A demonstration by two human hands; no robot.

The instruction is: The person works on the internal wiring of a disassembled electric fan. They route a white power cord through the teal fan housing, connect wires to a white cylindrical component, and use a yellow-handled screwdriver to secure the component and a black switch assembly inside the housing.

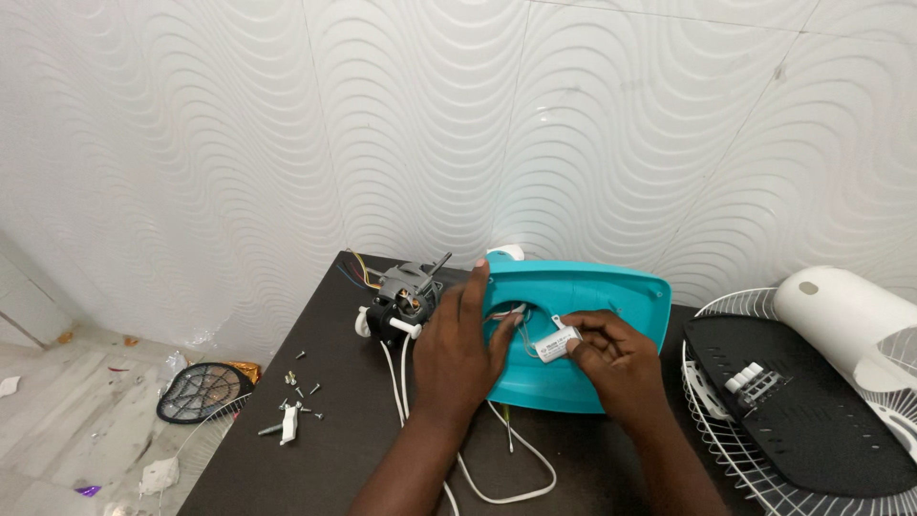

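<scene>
My right hand (616,358) pinches a small white capacitor (554,344), light and rigid, by its body, wires fragile; my left hand (463,339), fingers flat, steadies the teal housing (592,296) at counter (344,440) centre, motor (406,301) at ten o'clock.

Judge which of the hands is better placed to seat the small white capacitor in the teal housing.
Probably the right hand: it already pinches the white capacitor over the teal housing. The left hand lies flat, bracing the housing's edge.
</scene>
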